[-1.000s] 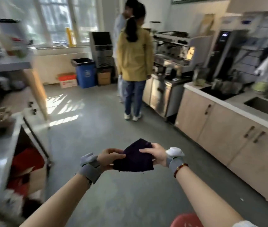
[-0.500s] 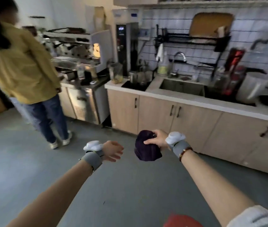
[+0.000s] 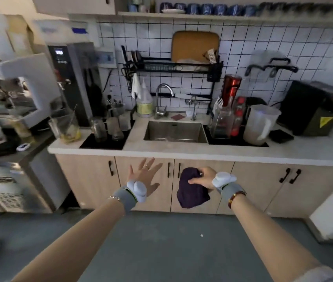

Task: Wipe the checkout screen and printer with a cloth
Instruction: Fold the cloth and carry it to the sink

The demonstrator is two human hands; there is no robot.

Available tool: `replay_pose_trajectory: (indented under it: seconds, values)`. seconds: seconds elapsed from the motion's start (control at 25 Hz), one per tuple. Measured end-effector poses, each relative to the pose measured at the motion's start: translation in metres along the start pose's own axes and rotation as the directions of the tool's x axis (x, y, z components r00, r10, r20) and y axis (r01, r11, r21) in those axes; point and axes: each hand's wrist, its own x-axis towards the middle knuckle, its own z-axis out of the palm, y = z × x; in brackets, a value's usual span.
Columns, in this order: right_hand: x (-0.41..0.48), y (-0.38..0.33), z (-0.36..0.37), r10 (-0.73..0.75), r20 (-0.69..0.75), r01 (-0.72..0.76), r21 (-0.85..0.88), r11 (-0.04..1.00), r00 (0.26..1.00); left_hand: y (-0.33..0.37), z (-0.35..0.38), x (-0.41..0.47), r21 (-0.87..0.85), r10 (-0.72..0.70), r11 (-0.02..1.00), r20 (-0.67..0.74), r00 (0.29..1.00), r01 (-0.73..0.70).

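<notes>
A dark purple cloth [image 3: 192,191] hangs from my right hand [image 3: 203,178], which grips its upper edge in front of the wooden cabinet doors. My left hand [image 3: 144,177] is held out beside it, palm forward, fingers spread, holding nothing. Both hands float at cabinet height below the counter edge. No checkout screen or printer shows in the head view.
A steel sink [image 3: 174,132] with a tap [image 3: 162,98] sits in the white counter [image 3: 202,154] straight ahead. Jugs, glasses and bottles crowd both sides. A coffee machine [image 3: 19,92] stands at left, a black appliance [image 3: 314,107] at right. Grey floor [image 3: 161,241] lies below.
The view has swung right from the person in yellow to the sink counter. My left hand let go of the cloth and spread apart; my right hand still holds it.
</notes>
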Motion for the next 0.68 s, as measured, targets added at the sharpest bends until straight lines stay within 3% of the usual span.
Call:
replay_pose_trajectory:
  seconds: [0.28,0.4,0.68]
  values:
    - [0.170,-0.014,-0.060,0.093,0.005,-0.093,0.066,0.993,0.996,-0.047,-0.001,0.201,0.073,0.080,0.995,-0.230,0.970,-0.065]
    - [0.252,-0.016,-0.075,0.086,-0.017,-0.086,0.028,0.996,0.996,-0.066,0.003,0.295,0.078,0.118,0.992,-0.233,0.965,-0.103]
    - [0.438,-0.018,-0.096,0.244,0.037,-0.247,0.178,0.953,0.969,-0.107,-0.001,0.489,0.118,0.197,0.976,-0.130,0.972,-0.182]
